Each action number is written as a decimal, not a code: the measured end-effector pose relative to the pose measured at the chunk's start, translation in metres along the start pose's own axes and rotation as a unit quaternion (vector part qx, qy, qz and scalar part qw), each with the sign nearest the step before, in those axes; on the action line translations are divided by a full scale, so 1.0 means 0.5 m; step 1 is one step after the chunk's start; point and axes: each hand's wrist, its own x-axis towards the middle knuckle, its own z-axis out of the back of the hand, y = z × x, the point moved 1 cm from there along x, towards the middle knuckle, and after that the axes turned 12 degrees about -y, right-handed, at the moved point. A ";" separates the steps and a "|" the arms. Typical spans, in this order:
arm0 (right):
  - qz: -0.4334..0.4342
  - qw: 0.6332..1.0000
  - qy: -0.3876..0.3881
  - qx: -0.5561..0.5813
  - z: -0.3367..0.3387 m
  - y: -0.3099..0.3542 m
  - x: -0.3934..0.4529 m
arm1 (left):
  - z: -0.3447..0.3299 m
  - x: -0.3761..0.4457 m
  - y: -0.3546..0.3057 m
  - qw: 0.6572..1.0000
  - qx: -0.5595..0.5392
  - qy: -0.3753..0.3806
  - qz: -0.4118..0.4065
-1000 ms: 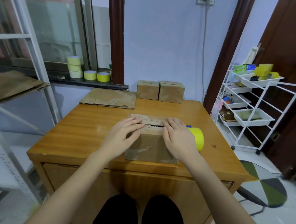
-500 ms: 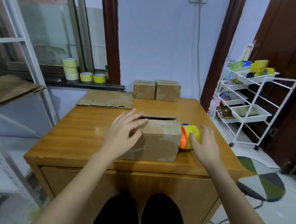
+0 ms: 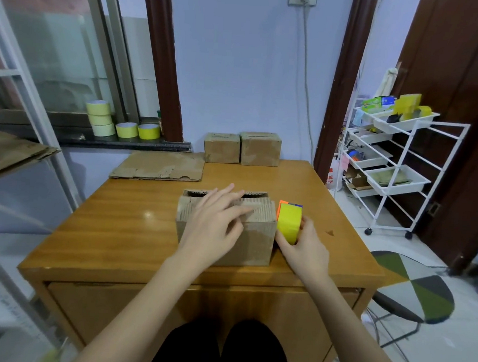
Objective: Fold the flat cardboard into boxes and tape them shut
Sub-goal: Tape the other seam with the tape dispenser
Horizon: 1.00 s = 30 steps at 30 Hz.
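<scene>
The cardboard box (image 3: 226, 230) sits in the middle of the wooden worktop (image 3: 121, 229), close to the front edge. The left hand (image 3: 215, 224) lies flat on top of the box with its fingers (image 3: 225, 192) straight and loose, pressing the top flaps down. It has stayed there since a moment ago.

The right hand (image 3: 304, 247) has changed. One second ago it was flat on the box too. Half a second ago it was reaching, fingers spread, toward the yellow tape roll (image 3: 288, 222). Now its fingers are curled round the roll and grip it. The roll stands on its edge on the worktop, just beside the right side of the box. It sits in an orange holder (image 3: 280, 207), and something blue shows behind it.

At the back of the worktop stand two finished boxes (image 3: 241, 148), side by side. A flat cardboard sheet (image 3: 159, 166) lies at the back left corner. More tape rolls (image 3: 123, 122) sit on the window ledge. A white wire rack (image 3: 397, 163) stands on the floor to the right.
</scene>
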 end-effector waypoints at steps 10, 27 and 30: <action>-0.004 0.997 0.041 0.064 0.003 -0.022 0.004 | -0.003 -0.006 -0.022 0.998 -0.013 0.009 0.054; 0.063 0.923 -0.008 0.379 0.217 0.073 0.015 | -0.028 0.069 -0.104 0.996 -0.053 -0.033 -0.056; 0.043 0.910 0.007 0.412 0.239 0.090 0.009 | -0.016 0.079 -0.106 0.993 -0.084 -0.061 -0.059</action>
